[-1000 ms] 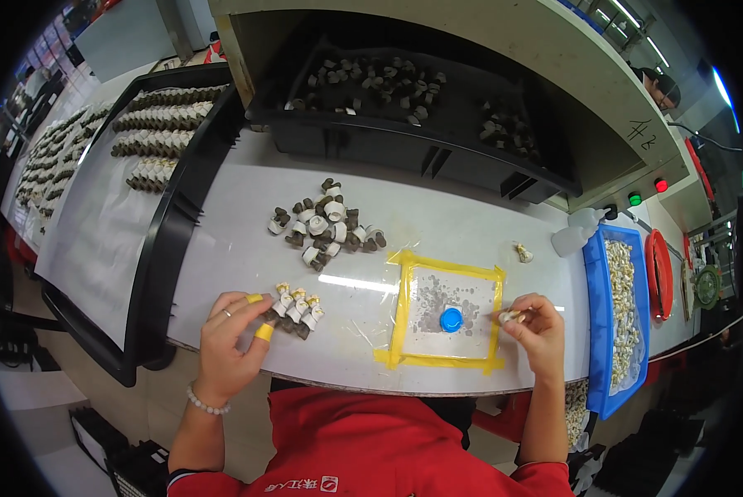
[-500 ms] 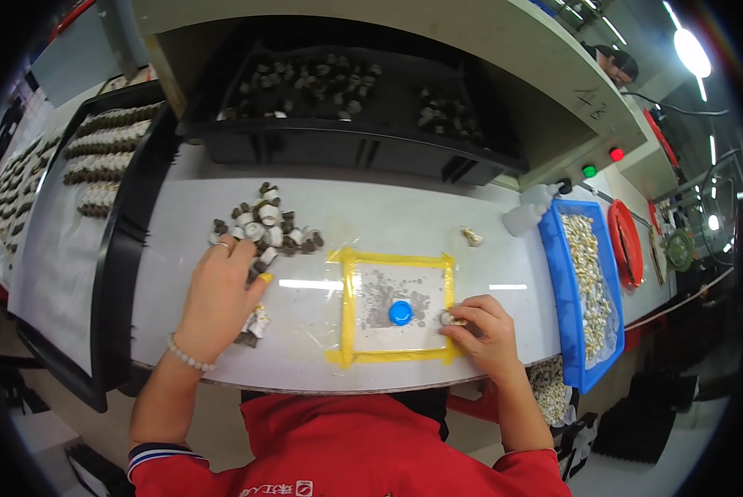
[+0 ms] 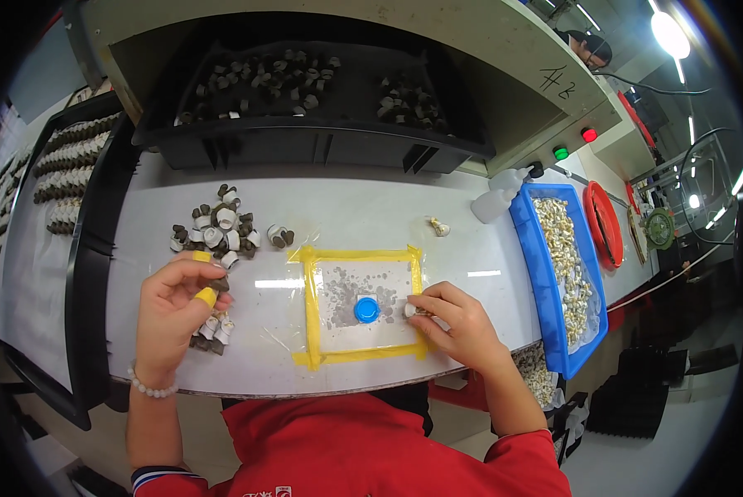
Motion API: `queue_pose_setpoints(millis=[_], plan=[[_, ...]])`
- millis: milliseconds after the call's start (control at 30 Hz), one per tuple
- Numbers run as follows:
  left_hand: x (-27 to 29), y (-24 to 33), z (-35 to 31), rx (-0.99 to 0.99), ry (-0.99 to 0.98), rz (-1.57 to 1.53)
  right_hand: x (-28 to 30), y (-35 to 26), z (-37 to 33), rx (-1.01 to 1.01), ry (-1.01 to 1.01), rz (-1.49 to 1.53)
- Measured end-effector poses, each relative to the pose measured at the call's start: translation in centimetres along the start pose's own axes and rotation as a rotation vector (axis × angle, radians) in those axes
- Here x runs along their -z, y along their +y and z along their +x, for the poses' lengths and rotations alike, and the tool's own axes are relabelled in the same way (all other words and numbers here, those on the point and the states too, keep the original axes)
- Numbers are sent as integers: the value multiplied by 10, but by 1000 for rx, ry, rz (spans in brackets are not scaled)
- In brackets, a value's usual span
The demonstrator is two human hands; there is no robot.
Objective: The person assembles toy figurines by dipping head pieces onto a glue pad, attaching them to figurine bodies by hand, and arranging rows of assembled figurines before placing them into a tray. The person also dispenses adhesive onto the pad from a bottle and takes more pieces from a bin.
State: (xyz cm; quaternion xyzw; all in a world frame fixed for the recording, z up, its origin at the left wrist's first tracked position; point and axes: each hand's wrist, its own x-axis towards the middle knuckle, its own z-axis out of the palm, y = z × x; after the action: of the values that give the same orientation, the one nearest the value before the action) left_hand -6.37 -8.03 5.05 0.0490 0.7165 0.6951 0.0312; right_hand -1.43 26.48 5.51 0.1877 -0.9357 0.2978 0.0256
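My left hand (image 3: 168, 311) pinches a small dark brown piece (image 3: 220, 284) between thumb and forefinger, both in yellow finger covers. Just beyond it lies a heap of small white-and-dark-brown pieces (image 3: 226, 219). A smaller bunch of white and brown pieces (image 3: 214, 333) rests beside that hand. In the thumb and fingertips of my right hand (image 3: 458, 325) is a small whitish piece (image 3: 410, 311), partly hidden. It is over the right edge of a yellow tape frame (image 3: 311, 302) stuck to the table. Within the frame, a round blue cap (image 3: 367, 310) sits among grey spots.
On the right stands a blue tray (image 3: 527, 248) of small white-and-gold pieces, near a squeeze bottle (image 3: 493, 204) and red dish (image 3: 601, 224). Black trays hold more pieces at the back (image 3: 247, 149) and left (image 3: 98, 240). One loose piece (image 3: 438, 227) lies beyond the frame.
My left hand has come back from the heap and lifted a brown piece off it. My right hand has shifted slightly toward the blue cap. The whole view has moved a little.
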Motion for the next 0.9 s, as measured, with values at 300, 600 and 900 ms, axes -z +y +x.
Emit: queue_pose_setpoints(millis=[300, 600, 900], plan=[[-49, -11, -38, 326, -206, -724, -14, -21, 35, 281, -79, -101], [-76, -14, -50, 418, -253, -805, -12, -27, 41, 268, -89, -60], [-90, -34, -58, 440, -228, -833, -13, -25, 34, 188, -77, -6]])
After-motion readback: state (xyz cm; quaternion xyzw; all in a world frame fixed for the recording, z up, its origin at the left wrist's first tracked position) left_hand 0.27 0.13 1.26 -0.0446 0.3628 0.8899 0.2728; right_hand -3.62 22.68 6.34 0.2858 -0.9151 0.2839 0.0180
